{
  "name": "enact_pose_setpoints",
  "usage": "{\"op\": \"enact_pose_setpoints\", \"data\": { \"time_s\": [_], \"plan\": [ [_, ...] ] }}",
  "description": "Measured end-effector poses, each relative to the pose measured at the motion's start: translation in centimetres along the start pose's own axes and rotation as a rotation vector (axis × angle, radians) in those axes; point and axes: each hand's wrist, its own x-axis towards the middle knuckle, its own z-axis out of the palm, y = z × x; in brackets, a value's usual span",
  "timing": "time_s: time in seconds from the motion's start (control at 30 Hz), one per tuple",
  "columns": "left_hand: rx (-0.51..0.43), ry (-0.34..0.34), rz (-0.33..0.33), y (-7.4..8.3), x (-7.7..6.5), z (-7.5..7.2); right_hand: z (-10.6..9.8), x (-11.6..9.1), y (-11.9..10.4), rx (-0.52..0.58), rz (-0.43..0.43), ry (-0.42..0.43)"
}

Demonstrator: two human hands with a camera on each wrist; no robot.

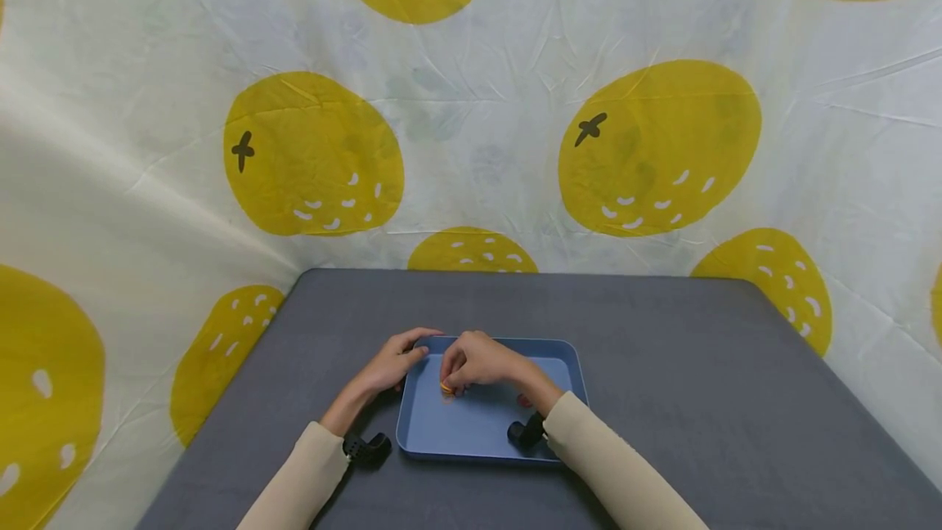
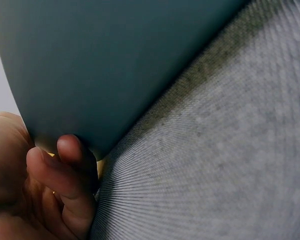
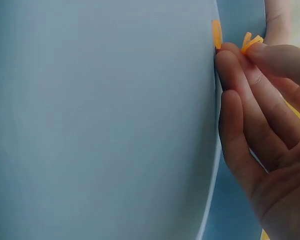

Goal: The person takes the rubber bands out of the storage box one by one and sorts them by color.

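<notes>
A blue rectangular tray (image 1: pixel 471 432) rests on the grey table. At its far left corner my left hand (image 1: pixel 390 365) grips the edge, thumb over the rim and other fingers outside. In the left wrist view, curled fingers (image 2: pixel 65 170) press against the tray's outer wall. Over the tray's left half, my right hand (image 1: pixel 474 360) pinches a thin orange strip (image 3: pixel 251 43) between thumb and fingertips. Another orange strip (image 3: pixel 216 34) shows by the fingertips; I cannot tell whether it is a separate piece or a reflection. A small reddish thing (image 1: pixel 524 401) lies in the tray, partly hidden by the right wrist.
The grey table (image 1: pixel 662 375) extends around the tray on every side. Behind it hangs a white cloth (image 1: pixel 478 145) printed with large yellow fruit. Black wrist cameras (image 1: pixel 370 450) sit at both wrists, the right one above the tray's near side.
</notes>
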Motion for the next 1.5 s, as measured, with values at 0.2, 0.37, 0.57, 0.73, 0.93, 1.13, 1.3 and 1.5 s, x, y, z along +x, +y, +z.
{"op": "enact_pose_setpoints", "data": {
  "time_s": [0.2,0.37,0.57,0.73,0.93,1.13,1.3,1.5],
  "plan": [
    [-0.005,0.006,-0.001,-0.11,0.02,0.05,-0.2,0.05,-0.12,-0.087,-0.03,0.014],
    [0.003,0.008,0.012,-0.06,0.05,0.03,-0.2,0.16,0.01,-0.116,-0.054,0.013],
    [0.014,0.0,0.021,-0.01,0.13,-0.07,-0.09,0.18,-0.01,-0.11,-0.032,-0.007],
    [0.009,0.003,0.019,-0.13,0.14,-0.09,-0.1,0.09,-0.25,-0.102,-0.012,-0.009],
    [0.009,0.007,0.018,-0.17,0.18,-0.03,-0.14,0.03,-0.29,-0.065,-0.013,-0.017],
    [0.003,0.017,0.01,-0.12,0.19,0.05,-0.12,0.03,-0.32,-0.055,-0.01,-0.018],
    [0.002,0.027,-0.002,-0.05,0.13,0.13,-0.16,0.11,-0.31,-0.08,-0.024,-0.012],
    [-0.005,0.031,0.001,-0.04,0.09,0.1,-0.13,0.09,-0.24,-0.059,-0.016,-0.01]
  ]
}}
